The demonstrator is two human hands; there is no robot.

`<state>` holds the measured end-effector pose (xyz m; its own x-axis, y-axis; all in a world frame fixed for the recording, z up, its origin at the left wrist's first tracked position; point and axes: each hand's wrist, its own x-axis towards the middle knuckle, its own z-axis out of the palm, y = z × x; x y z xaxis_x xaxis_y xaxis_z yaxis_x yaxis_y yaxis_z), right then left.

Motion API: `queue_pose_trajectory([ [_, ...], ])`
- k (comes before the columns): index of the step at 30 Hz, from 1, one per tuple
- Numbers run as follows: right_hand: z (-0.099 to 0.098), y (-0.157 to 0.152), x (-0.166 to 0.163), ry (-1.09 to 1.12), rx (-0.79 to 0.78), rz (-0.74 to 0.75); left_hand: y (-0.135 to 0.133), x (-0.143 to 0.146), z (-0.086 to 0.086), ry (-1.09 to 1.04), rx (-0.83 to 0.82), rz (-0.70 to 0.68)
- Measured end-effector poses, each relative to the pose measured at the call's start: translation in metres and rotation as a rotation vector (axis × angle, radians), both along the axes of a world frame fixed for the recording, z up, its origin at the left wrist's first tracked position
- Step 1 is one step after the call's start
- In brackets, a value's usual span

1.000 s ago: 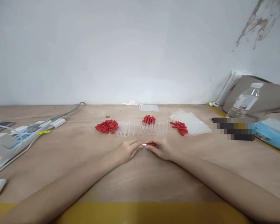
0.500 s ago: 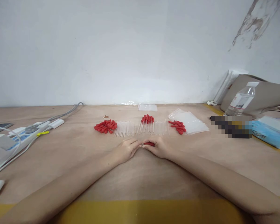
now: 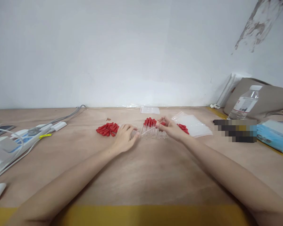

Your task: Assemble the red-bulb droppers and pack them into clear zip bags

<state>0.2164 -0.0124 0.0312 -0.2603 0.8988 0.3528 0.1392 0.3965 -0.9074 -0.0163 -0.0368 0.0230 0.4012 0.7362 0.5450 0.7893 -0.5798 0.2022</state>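
At frame centre, the right hand [image 3: 171,128] pinches a red-bulbed dropper [image 3: 153,129] just above the assembled droppers [image 3: 150,125] on the counter [image 3: 141,175]. The left hand [image 3: 124,137] rests with loosely spread fingers on the clear glass tubes [image 3: 133,134], beside the red bulb pile [image 3: 108,129].

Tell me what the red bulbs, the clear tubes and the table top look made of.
Red bulbs: probably rubber, matte, even red with no glare. Clear tubes: glass or clear plastic, see-through with faint glints; cannot tell which. Table top: seemingly plywood, pale, unvarnished, with faint grain.
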Motion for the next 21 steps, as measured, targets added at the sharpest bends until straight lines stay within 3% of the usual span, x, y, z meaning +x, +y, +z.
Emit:
queue_pose_trajectory([
  [2, 0.012, 0.022, 0.005, -0.013, -0.015, -0.030, 0.018, 0.008, 0.006, 0.035, -0.070, 0.115],
  [4, 0.018, 0.043, 0.006, -0.083, -0.024, -0.150, 0.036, 0.018, 0.008, 0.096, -0.124, 0.206],
  [9, 0.007, 0.079, -0.012, -0.397, -0.029, -0.431, 0.062, 0.044, 0.007, 0.284, -0.292, 0.368],
  [15, -0.012, 0.088, -0.038, -0.583, 0.014, -0.522, 0.064, 0.053, 0.010, 0.307, -0.336, 0.429],
  [21, -0.016, 0.087, -0.057, -0.702, 0.057, -0.498, 0.044, 0.029, 0.024, 0.164, -0.210, 0.412],
])
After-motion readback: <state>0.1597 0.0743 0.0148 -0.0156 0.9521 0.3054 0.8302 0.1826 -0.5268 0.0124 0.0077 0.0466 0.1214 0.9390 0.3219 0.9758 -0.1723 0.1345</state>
